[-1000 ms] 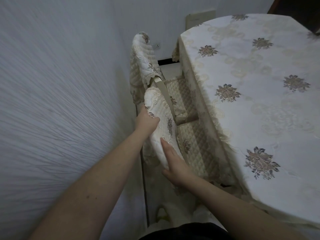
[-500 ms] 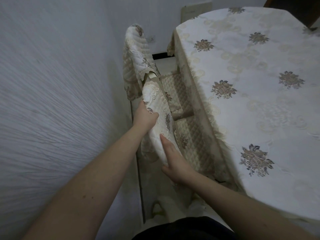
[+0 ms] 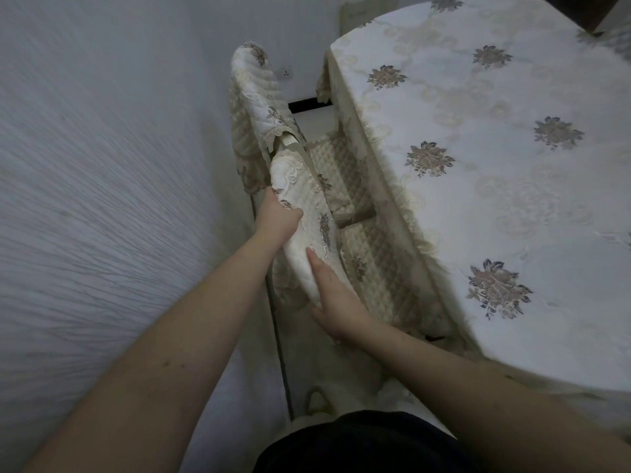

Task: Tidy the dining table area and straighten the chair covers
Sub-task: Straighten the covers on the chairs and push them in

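Two chairs stand pushed in between the wall and the dining table. The near chair's cream quilted back cover [image 3: 309,213] carries flower embroidery. My left hand [image 3: 277,218] grips its wall-side edge, fingers curled round the fabric. My right hand [image 3: 336,302] holds the cover's lower near end, thumb lying along the top and fingers under it. A strip of bare chair back [image 3: 288,143] shows above the cover. The far chair's cover [image 3: 259,93] drapes over its back. Quilted seat cushions [image 3: 375,264] lie below.
The dining table [image 3: 512,199] at right wears a white floral tablecloth with a lace edge hanging over the chair seats. A textured wall [image 3: 102,199] runs close on the left. A wall socket [image 3: 286,73] sits behind the far chair. The gap is narrow.
The view has shifted slightly. Both hands keep hold of the near chair cover, which has slid a little up the chair back, leaving less bare frame showing.
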Available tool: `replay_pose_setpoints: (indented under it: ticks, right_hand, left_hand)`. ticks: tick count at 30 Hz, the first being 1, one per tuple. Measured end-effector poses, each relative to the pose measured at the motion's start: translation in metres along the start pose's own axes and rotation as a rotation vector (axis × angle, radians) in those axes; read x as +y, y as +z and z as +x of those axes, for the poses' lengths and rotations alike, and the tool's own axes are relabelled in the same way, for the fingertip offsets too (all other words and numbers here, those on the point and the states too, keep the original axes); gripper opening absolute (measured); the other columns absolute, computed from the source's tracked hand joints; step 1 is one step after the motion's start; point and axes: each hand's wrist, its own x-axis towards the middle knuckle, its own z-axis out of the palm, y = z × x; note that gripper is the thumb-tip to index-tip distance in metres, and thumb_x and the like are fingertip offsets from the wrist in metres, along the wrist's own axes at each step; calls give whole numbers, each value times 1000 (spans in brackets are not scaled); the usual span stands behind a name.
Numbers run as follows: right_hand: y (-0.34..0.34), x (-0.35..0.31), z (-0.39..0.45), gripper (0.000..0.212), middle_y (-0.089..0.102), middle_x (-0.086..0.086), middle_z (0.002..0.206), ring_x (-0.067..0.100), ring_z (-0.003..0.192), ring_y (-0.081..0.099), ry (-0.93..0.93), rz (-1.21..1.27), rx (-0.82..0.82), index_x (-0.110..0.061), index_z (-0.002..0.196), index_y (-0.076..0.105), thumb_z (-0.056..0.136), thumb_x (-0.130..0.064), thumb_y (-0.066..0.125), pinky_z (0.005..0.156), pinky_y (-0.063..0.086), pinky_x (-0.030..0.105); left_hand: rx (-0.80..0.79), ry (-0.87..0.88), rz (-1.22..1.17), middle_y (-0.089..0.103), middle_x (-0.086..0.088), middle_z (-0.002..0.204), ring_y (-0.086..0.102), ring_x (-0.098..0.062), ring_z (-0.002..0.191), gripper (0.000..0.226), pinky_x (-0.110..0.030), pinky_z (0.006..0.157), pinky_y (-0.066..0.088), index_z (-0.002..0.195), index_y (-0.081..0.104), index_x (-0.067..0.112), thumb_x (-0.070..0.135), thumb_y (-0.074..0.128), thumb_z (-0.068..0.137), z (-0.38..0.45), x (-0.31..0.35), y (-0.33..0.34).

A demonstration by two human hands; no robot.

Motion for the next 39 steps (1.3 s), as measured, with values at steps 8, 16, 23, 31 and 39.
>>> replay_pose_setpoints:
  ticks: [8, 16, 23, 31, 39]
  right_hand:
    - [-3, -4, -3, 96, 5, 7, 160, 22, 146, 13, 22, 42, -26, -30, 151, -9, 84, -15, 59, 112, 28, 40]
    - [-6, 2, -10, 90, 17, 5, 158, 21, 142, 23, -43, 70, 2, -24, 153, 1, 84, -21, 59, 108, 30, 31]
    - [6, 15, -9, 90, 28, 8, 154, 27, 137, 32, -32, -252, 96, -27, 152, 2, 82, -47, 55, 108, 32, 45]
    - [-8, 43, -59, 80, 42, 9, 147, 30, 132, 41, -9, -516, 306, -25, 149, 25, 83, -69, 42, 107, 33, 48]
    - [-82, 106, -125, 70, 50, 10, 140, 29, 128, 47, 62, -601, 322, -22, 143, 39, 82, -55, 43, 105, 36, 50]
  left_hand:
    - [12, -18, -3, 58, -8, 117, 57, -28, 105, 56, -44, 94, 48, 123, 46, 12, 21, 63, 70, -2, 1, 3]
    - [19, -52, 24, 59, -7, 120, 59, -29, 108, 79, -45, 93, 50, 131, 43, 15, 37, 60, 56, 0, -11, 5]
    - [76, -5, 132, 56, -17, 121, 55, -35, 110, 64, -42, 94, 46, 127, 45, 4, 33, 56, 72, -11, 3, 4]
    - [68, 253, 647, 18, -19, 156, 18, -37, 141, 70, -49, 114, 22, 150, 20, 9, 30, 46, 88, -47, 6, 14]
    - [-75, 361, 1099, 15, -3, 160, 2, -22, 148, 63, -60, 112, -6, 150, 23, 25, 49, 29, 92, -130, 0, 58]
